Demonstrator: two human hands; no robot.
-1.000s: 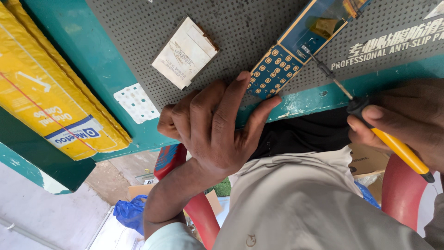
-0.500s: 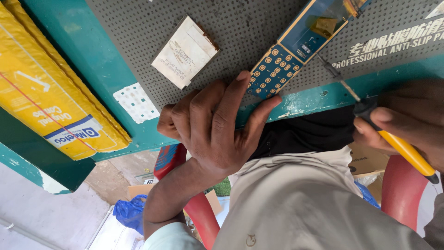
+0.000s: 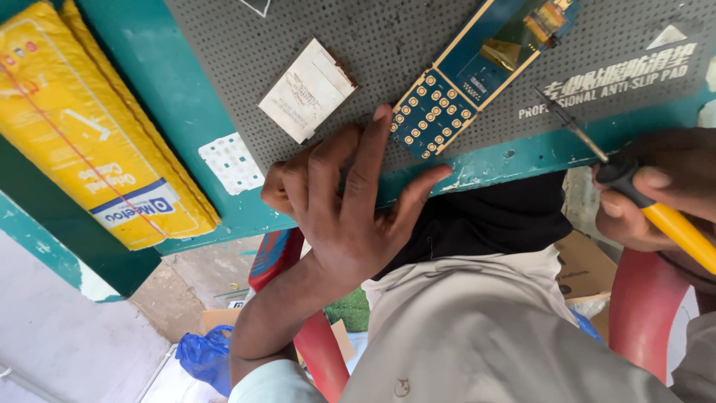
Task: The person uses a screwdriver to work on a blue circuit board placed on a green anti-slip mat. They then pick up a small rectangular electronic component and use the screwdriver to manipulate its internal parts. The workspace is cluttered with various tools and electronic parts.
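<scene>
My left hand (image 3: pixel 350 201) rests flat on the near edge of the teal table (image 3: pixel 186 104), fingers spread on the grey dotted mat (image 3: pixel 388 37). Its middle fingertip touches the keypad end of a long blue circuit board (image 3: pixel 462 82) with gold contact pads, which lies diagonally on the mat. My right hand (image 3: pixel 656 194) at the right edge grips a screwdriver (image 3: pixel 634 190) with a yellow handle and black collar. Its thin metal tip points up-left over the mat, just right of the board and apart from it.
A small white rectangular part (image 3: pixel 307 89) lies on the mat left of the board. A white key sheet (image 3: pixel 231 163) sits on the table beside a yellow padded package (image 3: pixel 97 127). Below are a red chair (image 3: pixel 641 298), a cardboard box (image 3: pixel 585 265) and a blue bag (image 3: pixel 205 354).
The screwdriver tip has drawn back to the right, away from the blue board. My left hand has stayed in place.
</scene>
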